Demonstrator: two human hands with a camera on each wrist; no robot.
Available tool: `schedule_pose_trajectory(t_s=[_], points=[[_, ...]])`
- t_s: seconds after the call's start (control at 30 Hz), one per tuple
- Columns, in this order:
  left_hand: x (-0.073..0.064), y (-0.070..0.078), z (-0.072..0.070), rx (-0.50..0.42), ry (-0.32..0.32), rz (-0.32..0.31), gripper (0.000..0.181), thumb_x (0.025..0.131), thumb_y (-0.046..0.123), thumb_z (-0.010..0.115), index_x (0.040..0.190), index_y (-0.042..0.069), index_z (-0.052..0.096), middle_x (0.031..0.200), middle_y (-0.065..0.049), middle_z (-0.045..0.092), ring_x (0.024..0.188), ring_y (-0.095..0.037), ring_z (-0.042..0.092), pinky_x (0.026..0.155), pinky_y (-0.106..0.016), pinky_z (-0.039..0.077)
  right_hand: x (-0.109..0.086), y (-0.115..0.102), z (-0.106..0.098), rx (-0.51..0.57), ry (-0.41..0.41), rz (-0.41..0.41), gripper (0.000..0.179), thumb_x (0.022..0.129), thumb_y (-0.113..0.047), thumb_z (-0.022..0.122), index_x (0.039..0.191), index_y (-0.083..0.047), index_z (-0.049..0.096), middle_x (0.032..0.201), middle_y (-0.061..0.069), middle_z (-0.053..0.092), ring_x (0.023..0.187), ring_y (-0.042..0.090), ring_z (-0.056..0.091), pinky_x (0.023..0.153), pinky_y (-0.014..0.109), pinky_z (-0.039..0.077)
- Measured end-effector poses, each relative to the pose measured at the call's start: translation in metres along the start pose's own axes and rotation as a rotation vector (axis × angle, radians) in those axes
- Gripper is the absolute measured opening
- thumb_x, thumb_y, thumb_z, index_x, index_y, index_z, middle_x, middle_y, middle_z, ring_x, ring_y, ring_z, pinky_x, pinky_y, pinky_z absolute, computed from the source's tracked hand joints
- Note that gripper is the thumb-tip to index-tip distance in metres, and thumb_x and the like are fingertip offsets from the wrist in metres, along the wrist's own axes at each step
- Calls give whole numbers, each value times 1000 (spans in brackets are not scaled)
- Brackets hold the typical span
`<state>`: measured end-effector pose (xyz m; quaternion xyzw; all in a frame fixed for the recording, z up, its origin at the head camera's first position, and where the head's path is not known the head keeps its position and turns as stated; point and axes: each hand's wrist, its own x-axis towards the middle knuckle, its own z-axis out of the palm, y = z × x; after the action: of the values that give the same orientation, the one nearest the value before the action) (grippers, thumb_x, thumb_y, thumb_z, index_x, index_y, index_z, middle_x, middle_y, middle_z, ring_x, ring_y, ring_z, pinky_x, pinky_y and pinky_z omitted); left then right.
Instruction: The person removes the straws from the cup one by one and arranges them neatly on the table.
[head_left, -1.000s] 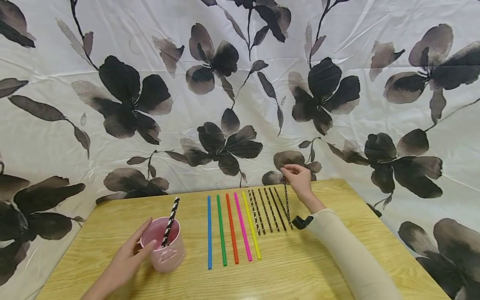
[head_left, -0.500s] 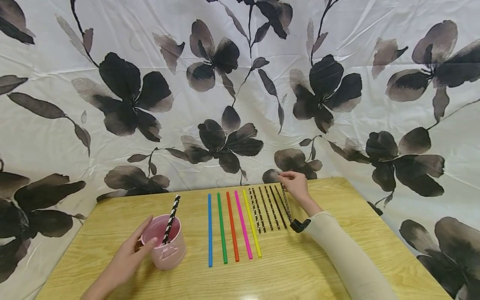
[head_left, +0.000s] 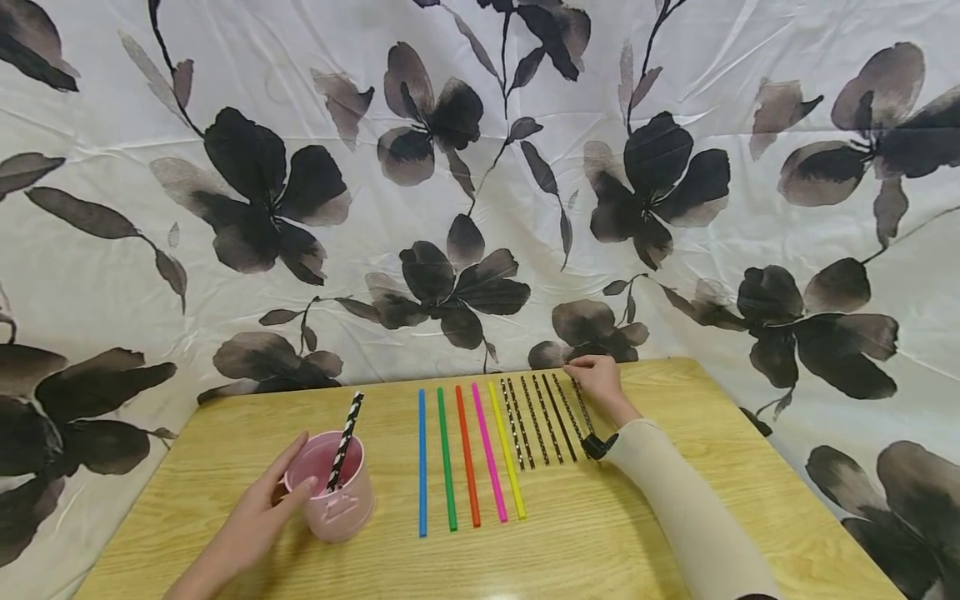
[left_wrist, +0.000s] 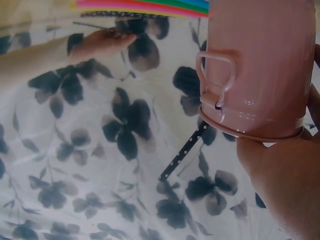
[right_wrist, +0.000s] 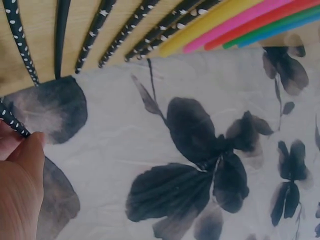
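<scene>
My left hand (head_left: 258, 517) holds a pink metal cup (head_left: 341, 510) with small side handles, thumb over the rim. A black straw with white dots (head_left: 347, 437) leans inside the cup, its top sticking out above the rim. My right hand (head_left: 597, 385) pinches the far end of a black white-dotted straw (right_wrist: 13, 121) between thumb and fingertips. That straw lies close over the table at the right end of a row of black patterned straws (head_left: 528, 425). The wrist camera hides its near end in the head view.
To the left of the black straws, a blue straw (head_left: 422, 467), a green straw (head_left: 447, 462), a red straw (head_left: 468, 458), a pink straw (head_left: 489, 454) and a yellow straw (head_left: 508, 454) lie side by side on the wooden table (head_left: 420, 575). A floral cloth (head_left: 540, 250) hangs behind.
My right hand has come down towards the table, bringing the raised far end of the dotted straw down beside the row. The left hand and cup have stayed in place.
</scene>
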<state>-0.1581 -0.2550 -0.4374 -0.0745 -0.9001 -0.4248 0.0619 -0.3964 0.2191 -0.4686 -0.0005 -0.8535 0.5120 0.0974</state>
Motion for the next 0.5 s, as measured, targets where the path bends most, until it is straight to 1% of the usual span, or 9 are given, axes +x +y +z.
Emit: schedule_pose_trajectory(t_s=[0.1,0.2,0.37,0.5], points=[[0,0,0,-3,2,-1,57,91,33,47,140,29,19,137,-15,30,101,-23,52,76,-18,42,4,6,3,0,-1,14,17,77,-24,68,88,-10,70,73,10,62,53,19,51,40,24,38],[1,-1,0,-7,5,3,56,91,33,47,139,31,19,137,-14,30,102,-24,52,76,-19,42,8,11,6,-15,-1,23,17,77,-22,69,87,-8,70,70,10,62,50,18,50,40,25,39],[1,-3,0,-6,0,-4,56,91,33,47,139,31,20,138,-14,30,103,-26,52,78,-25,44,11,17,11,-86,3,30,16,76,-21,69,84,-8,70,64,10,61,46,17,51,42,28,41],[0,-3,0,-2,1,-20,56,91,35,47,139,33,19,138,-14,30,103,-26,52,79,-28,44,13,17,13,-180,18,14,17,75,-24,70,82,-9,71,70,6,63,55,17,53,48,29,43]])
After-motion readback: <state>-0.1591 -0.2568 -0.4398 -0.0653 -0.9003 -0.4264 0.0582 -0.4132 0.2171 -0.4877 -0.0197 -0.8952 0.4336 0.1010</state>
